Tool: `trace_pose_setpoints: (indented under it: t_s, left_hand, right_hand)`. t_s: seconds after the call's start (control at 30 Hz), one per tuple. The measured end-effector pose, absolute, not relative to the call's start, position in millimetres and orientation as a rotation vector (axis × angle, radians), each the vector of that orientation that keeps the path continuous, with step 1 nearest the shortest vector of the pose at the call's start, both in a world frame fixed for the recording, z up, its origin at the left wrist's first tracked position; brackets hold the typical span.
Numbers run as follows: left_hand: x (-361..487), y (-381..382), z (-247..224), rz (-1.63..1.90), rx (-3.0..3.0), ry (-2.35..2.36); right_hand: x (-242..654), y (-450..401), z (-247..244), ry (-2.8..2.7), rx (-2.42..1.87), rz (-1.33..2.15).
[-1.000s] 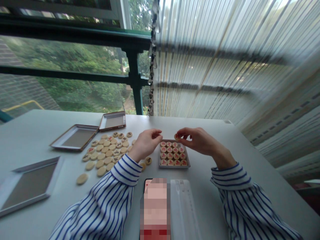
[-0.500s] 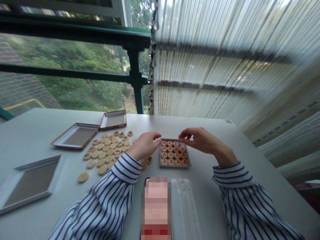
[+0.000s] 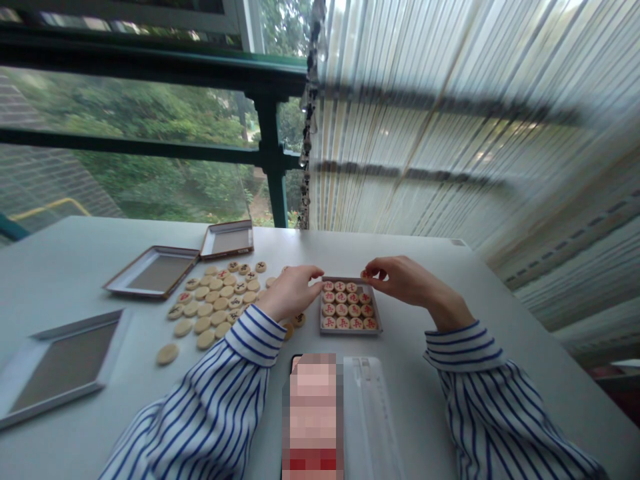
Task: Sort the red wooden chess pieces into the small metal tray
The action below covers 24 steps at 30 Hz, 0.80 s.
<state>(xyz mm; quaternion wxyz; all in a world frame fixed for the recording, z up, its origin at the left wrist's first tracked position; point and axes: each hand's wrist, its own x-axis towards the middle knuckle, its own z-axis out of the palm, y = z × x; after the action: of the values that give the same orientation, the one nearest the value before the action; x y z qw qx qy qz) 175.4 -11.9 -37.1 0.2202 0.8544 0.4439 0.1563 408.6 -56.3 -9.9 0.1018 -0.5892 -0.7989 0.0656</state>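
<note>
A small shallow box [image 3: 351,332] lies in front of me, holding rows of round xiangqi pieces [image 3: 341,310] with red characters. Its far right corner has a gap with no piece in it. My right hand [image 3: 405,280] pinches one more xiangqi piece [image 3: 365,274] at the box's far rim, above that gap; its face is mostly hidden by the fingers. My left hand [image 3: 293,290] is at the box's far left corner, thumb and forefinger apart, the thumb at the rim. Whether it presses the box is unclear.
Loose xiangqi pieces [image 3: 213,300], many blank side up, spread left of my left hand. Two brown-edged trays [image 3: 153,293] [image 3: 227,254] and a grey-white tray [image 3: 97,387] lie farther left. A phone [image 3: 313,413] and a clear plastic case [image 3: 373,413] lie nearest me.
My right hand has shifted very slightly to the right with the pinched piece, which shows a little more clearly. My left hand and the box stay nearly in place.
</note>
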Motion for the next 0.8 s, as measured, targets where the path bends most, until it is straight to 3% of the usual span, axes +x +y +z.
trace_pose_setpoints:
  t_s: [0.8]
  left_hand:
    - [176.7, -17.8, -30.8, 0.354, 2.426, 1.245]
  right_hand:
    - [405.2, -52.7, -21.3, -2.492, -1.875, 0.101]
